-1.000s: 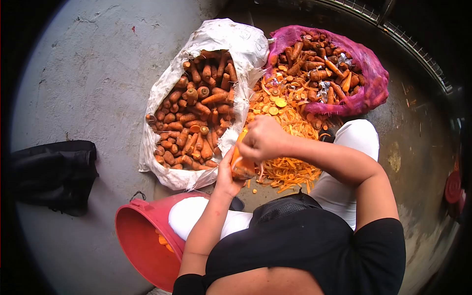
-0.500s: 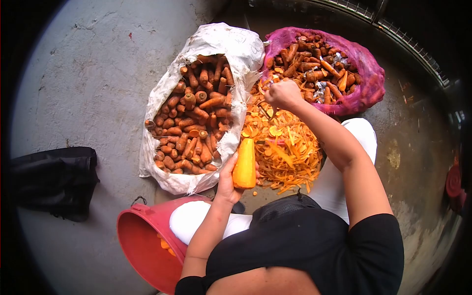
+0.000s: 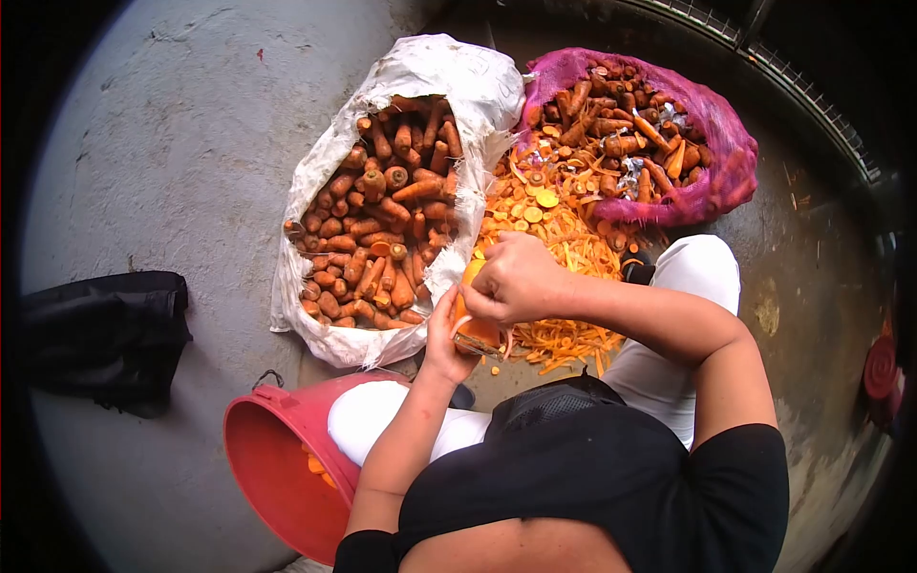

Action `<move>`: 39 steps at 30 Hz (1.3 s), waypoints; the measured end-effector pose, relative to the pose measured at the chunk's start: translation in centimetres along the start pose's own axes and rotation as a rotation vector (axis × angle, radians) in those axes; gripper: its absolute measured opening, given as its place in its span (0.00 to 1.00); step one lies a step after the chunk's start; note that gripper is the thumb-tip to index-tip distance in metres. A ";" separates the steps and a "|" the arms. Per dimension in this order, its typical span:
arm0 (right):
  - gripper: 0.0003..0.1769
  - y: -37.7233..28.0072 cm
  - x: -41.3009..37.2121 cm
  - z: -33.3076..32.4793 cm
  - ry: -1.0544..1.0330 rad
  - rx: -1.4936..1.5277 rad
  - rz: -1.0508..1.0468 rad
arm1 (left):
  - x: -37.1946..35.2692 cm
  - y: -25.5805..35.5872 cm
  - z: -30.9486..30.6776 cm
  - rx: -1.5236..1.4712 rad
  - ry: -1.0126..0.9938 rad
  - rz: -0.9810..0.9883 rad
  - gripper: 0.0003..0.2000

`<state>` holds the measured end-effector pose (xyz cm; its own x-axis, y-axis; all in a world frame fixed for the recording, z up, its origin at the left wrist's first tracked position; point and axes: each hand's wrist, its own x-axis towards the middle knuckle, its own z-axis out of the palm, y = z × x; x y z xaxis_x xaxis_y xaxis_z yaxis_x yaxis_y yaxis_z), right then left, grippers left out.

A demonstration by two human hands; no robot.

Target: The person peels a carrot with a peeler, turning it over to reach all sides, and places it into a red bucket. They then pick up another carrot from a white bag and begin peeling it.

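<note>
My left hand [image 3: 445, 336] is wrapped round a thick, peeled orange carrot [image 3: 472, 274], held upright over the floor between my knees. My right hand [image 3: 521, 279] is closed in front of the carrot and covers its middle. A metal peeler [image 3: 480, 348] shows below my right fist, at the carrot's lower end; the fist hides most of it. Beyond both hands lies a heap of carrot peelings [image 3: 573, 329] with round cut ends on it. A white sack [image 3: 304, 196] full of unpeeled carrots [image 3: 368, 229] stands open to the left of the heap.
A purple mesh sack [image 3: 731, 158] of carrots and silvery scraps lies at the back right. A red bucket [image 3: 250, 477] with some orange pieces inside is tipped by my left knee. Black cloth [image 3: 110, 339] lies on the grey floor at the far left.
My right hand has come down and toward me from above the peelings to the carrot, with the peeler now at its lower end. My left hand keeps its hold on the carrot.
</note>
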<state>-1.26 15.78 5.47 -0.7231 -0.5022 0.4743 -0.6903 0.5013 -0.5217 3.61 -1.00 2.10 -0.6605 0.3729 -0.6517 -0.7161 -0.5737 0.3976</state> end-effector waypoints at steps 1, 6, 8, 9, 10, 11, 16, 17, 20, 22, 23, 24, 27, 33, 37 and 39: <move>0.22 -0.2 -0.1 -0.1 -0.010 -0.020 -0.013 | 0.3 -0.1 -0.6 0.030 0.003 0.012 0.24; 0.21 0.8 0.1 0.3 0.006 -0.045 0.020 | 0.1 -0.4 -0.7 0.044 -0.051 0.024 0.21; 0.21 1.3 0.2 0.5 0.020 -0.027 0.045 | 0.1 -0.2 -1.4 0.024 -0.149 0.028 0.18; 0.21 1.7 0.3 0.7 0.022 -0.021 0.055 | 0.1 -0.3 -0.9 0.026 -0.080 0.044 0.19; 0.21 2.1 0.5 0.8 0.022 -0.014 0.065 | 0.1 -0.3 0.0 0.027 -0.012 0.059 0.20; 0.22 3.1 0.8 0.5 -0.016 -0.080 0.161 | 0.1 -0.3 0.4 0.028 0.057 0.075 0.21; 0.19 13.3 2.0 -1.8 -0.393 -0.458 0.524 | -2.2 -0.5 0.9 0.207 -0.168 0.000 0.24; 0.19 14.9 1.1 -1.7 -0.295 -0.520 0.494 | -2.2 -0.3 0.9 0.182 -0.202 0.002 0.24; 0.21 13.4 1.9 -1.9 -0.200 -0.414 0.559 | -1.9 0.5 0.8 0.100 -0.212 -0.004 0.24; 0.23 10.0 2.7 -1.9 -0.150 -0.296 0.569 | -1.5 0.8 0.8 0.044 -0.176 -0.006 0.24; 0.23 8.2 2.8 -2.0 -0.138 -0.214 0.515 | -1.2 0.9 0.6 0.017 -0.149 -0.005 0.24; 0.22 6.6 2.6 -1.9 -0.127 -0.132 0.460 | -0.9 0.8 0.3 -0.012 -0.122 -0.004 0.25; 0.20 3.5 1.0 -0.2 0.081 0.006 0.024 | -0.3 0.6 -0.6 -0.045 -0.072 -0.009 0.22; 0.20 2.0 0.0 0.7 0.100 0.012 -0.096 | -0.3 0.1 0.3 -0.033 0.024 -0.017 0.20; 0.20 6.4 0.5 0.9 0.102 -0.062 0.126 | -0.8 0.2 0.4 0.065 -0.042 -0.037 0.24; 0.23 9.5 1.9 -1.4 -0.242 -0.326 0.365 | -1.1 -0.1 0.2 0.118 -0.178 -0.059 0.27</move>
<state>-9.22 20.54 2.43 -0.9173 -0.3836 0.1064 -0.3953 0.8464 -0.3568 4.34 -1.23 2.93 -0.6388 0.5319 -0.5559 -0.7691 -0.4615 0.4422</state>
